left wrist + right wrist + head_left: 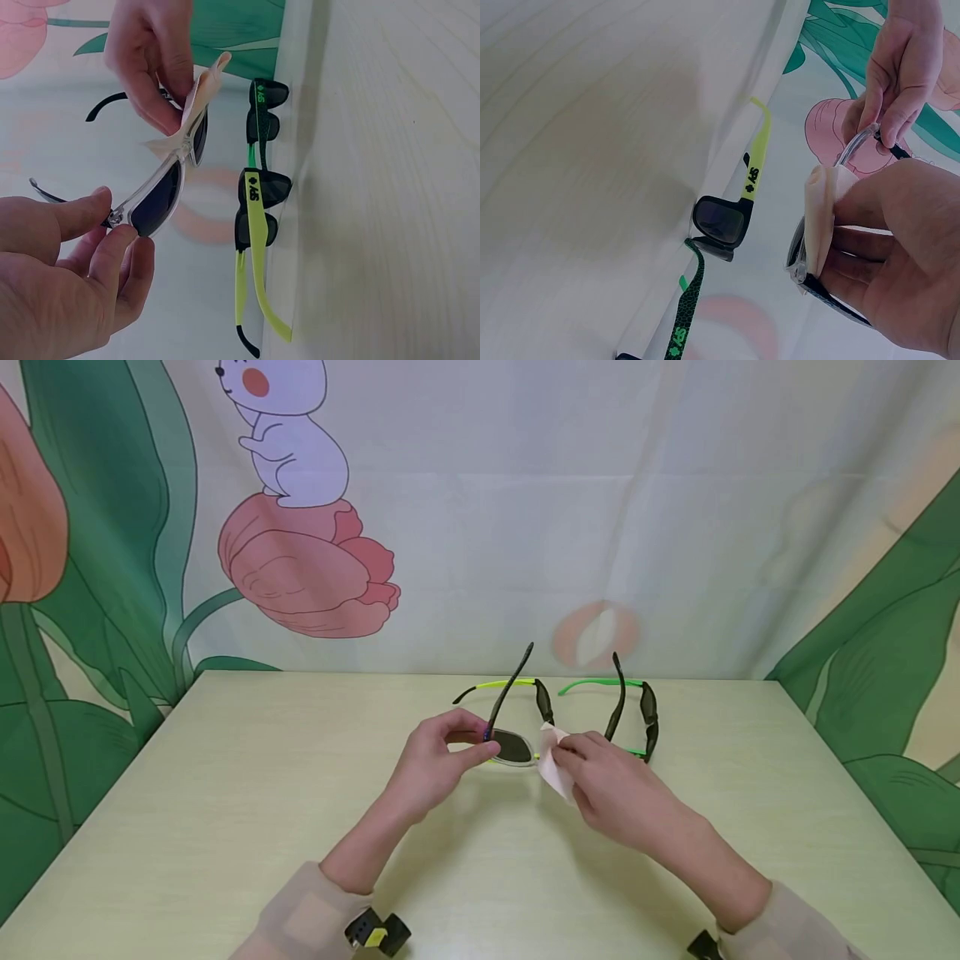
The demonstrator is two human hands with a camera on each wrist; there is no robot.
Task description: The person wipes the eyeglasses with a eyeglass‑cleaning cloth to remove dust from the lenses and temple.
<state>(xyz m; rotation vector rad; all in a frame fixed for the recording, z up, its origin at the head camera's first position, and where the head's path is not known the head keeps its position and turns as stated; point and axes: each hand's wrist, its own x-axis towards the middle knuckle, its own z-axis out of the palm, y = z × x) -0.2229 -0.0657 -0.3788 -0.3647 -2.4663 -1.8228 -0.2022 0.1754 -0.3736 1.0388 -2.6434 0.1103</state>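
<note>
A pair of clear-framed sunglasses (pixel 157 199) with dark lenses and black temples is held up over the table. My left hand (pixel 438 760) pinches it by the hinge corner at its left end, thumb and fingers on the frame. With my right hand (pixel 618 785) I grip a pale pink cloth (pixel 555 764), folded over the other lens. In the right wrist view the cloth (pixel 821 217) lies between my fingers and that lens, hiding most of it. Both temples stand unfolded, pointing away from me.
Behind the held pair, black sunglasses with yellow temples (pixel 257 232) and another pair with green temples (pixel 648 714) stand on the pale wooden table (pixel 262 802). A printed curtain (pixel 480 527) hangs along the table's far edge.
</note>
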